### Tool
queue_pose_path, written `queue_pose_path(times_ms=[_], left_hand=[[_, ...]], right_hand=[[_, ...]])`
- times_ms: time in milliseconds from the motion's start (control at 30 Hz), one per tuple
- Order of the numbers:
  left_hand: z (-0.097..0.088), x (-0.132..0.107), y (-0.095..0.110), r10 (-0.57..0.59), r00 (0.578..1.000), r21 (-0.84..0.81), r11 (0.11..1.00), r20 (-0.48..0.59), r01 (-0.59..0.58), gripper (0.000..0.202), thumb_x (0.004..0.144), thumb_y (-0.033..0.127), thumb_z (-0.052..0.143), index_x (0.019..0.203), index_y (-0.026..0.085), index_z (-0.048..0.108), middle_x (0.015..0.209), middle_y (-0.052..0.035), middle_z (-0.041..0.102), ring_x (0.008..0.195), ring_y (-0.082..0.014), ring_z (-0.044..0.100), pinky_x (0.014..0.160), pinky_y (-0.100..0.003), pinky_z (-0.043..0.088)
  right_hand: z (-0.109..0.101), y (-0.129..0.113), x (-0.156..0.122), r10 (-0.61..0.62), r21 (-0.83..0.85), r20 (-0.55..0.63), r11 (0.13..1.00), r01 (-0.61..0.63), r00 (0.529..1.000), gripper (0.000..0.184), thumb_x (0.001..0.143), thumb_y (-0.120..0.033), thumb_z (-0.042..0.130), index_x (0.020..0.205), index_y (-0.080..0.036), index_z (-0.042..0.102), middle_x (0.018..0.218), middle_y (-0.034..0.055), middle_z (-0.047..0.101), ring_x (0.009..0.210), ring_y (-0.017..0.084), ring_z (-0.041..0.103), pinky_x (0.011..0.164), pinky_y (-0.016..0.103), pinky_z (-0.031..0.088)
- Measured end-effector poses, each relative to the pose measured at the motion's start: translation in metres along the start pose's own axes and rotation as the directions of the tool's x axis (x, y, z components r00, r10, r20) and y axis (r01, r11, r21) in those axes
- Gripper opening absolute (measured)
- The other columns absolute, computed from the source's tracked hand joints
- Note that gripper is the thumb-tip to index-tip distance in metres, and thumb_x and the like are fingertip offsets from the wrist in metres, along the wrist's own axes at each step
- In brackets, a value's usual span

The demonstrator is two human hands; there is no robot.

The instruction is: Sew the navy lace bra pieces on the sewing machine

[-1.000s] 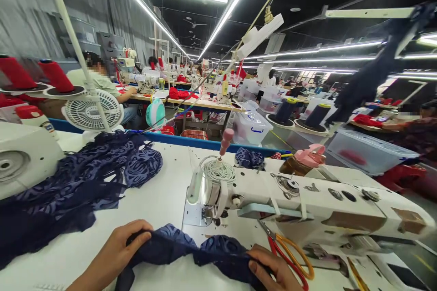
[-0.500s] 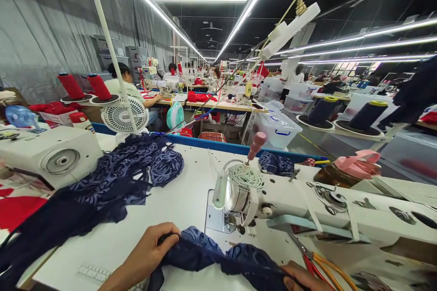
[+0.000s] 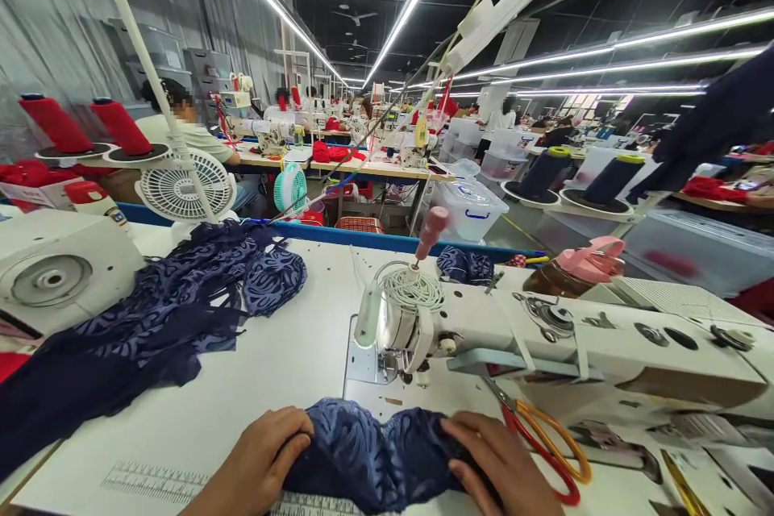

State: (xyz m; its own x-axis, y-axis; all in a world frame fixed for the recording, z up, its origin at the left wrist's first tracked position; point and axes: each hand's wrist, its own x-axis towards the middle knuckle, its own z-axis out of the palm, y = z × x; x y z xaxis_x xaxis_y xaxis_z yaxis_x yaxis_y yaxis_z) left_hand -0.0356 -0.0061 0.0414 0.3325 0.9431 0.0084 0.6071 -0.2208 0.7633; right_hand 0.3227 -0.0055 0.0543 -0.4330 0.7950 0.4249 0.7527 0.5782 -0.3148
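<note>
A navy patterned bra (image 3: 356, 451) with two moulded cups spans the space between my hands, low in front of the sewing machine (image 3: 399, 330). My left hand (image 3: 266, 455) pinches its left end, thumb and fingers closed on the cloth. At the right end, my right hand (image 3: 496, 459) grips the dark fabric beside the right cup. Just right of that hand lie scissors (image 3: 544, 435) with red and orange handles. Under the bra, a printed ruler scale (image 3: 151, 484) shows on the white tabletop.
A heap of navy patterned pieces (image 3: 175, 290) covers the table's left side, near a second machine (image 3: 66, 266). A small white fan (image 3: 187, 185) stands behind it. Navy thread cones (image 3: 544, 173) and a pink-lidded jar (image 3: 574, 266) are at right. A co-worker (image 3: 181, 125) sits farther back.
The bra has turned so its patterned cups face up more. My right hand has moved left and up, bringing the ends closer together. The head view has shifted.
</note>
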Motion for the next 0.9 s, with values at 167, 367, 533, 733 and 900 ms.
queue_pose_path(times_ms=[167, 367, 533, 733, 900], left_hand=[[0.005, -0.003, 0.004, 0.024, 1.000, -0.042, 0.999, 0.000, -0.024, 0.031, 0.103, 0.041, 0.036, 0.086, 0.023, 0.056, 0.081, -0.0017, 0.064, 0.075, -0.0177, 0.059, 0.070, -0.024, 0.043], [0.000, -0.009, -0.002, -0.041, 0.991, -0.152, 0.988, -0.127, 0.021, 0.034, 0.103, 0.043, 0.036, 0.086, 0.023, 0.057, 0.085, -0.0030, 0.059, 0.078, -0.0184, 0.057, 0.071, -0.025, 0.045], [0.003, -0.016, -0.004, -0.205, 0.979, -0.215, 0.956, -0.012, 0.198, 0.025, 0.090, 0.045, 0.058, 0.082, 0.021, 0.061, 0.082, -0.0016, 0.062, 0.077, -0.0191, 0.058, 0.071, -0.025, 0.045], [0.012, -0.023, -0.013, -0.415, 0.908, -0.282, 0.879, -0.057, 0.384, 0.025, 0.077, 0.046, 0.070, 0.090, 0.026, 0.075, 0.101, -0.0034, 0.073, 0.102, -0.0274, 0.062, 0.095, -0.033, 0.045], [0.010, -0.017, -0.018, -0.331, 0.943, -0.355, 0.877, 0.042, 0.324, 0.032, 0.084, 0.052, 0.063, 0.083, 0.022, 0.072, 0.086, -0.0021, 0.070, 0.085, -0.0228, 0.061, 0.080, -0.028, 0.048]], right_hand=[[0.035, -0.056, 0.023, -0.148, 0.113, 0.082, 0.984, 0.138, 0.986, 0.054, 0.082, -0.027, 0.074, 0.131, -0.023, 0.052, 0.109, 0.0054, 0.071, 0.098, 0.025, 0.068, 0.098, 0.042, 0.049], [0.060, -0.066, 0.034, -0.145, 0.327, 0.174, 0.941, 0.081, 0.974, 0.031, 0.091, -0.006, 0.049, 0.117, -0.023, 0.053, 0.092, 0.0019, 0.067, 0.083, 0.018, 0.064, 0.092, 0.038, 0.047], [0.061, -0.062, 0.041, -0.226, 0.319, 0.177, 0.934, 0.162, 0.958, 0.032, 0.089, -0.003, 0.043, 0.114, -0.020, 0.052, 0.086, 0.0050, 0.063, 0.078, 0.021, 0.059, 0.075, 0.035, 0.047], [0.060, -0.068, 0.043, -0.238, 0.312, 0.146, 0.932, 0.184, 0.960, 0.035, 0.091, -0.002, 0.041, 0.121, -0.018, 0.049, 0.085, 0.0053, 0.064, 0.076, 0.020, 0.058, 0.077, 0.037, 0.046], [0.054, -0.071, 0.046, -0.236, 0.328, 0.137, 0.927, 0.181, 0.962, 0.036, 0.091, -0.002, 0.041, 0.122, -0.017, 0.051, 0.087, 0.0061, 0.064, 0.077, 0.020, 0.058, 0.078, 0.038, 0.045]])
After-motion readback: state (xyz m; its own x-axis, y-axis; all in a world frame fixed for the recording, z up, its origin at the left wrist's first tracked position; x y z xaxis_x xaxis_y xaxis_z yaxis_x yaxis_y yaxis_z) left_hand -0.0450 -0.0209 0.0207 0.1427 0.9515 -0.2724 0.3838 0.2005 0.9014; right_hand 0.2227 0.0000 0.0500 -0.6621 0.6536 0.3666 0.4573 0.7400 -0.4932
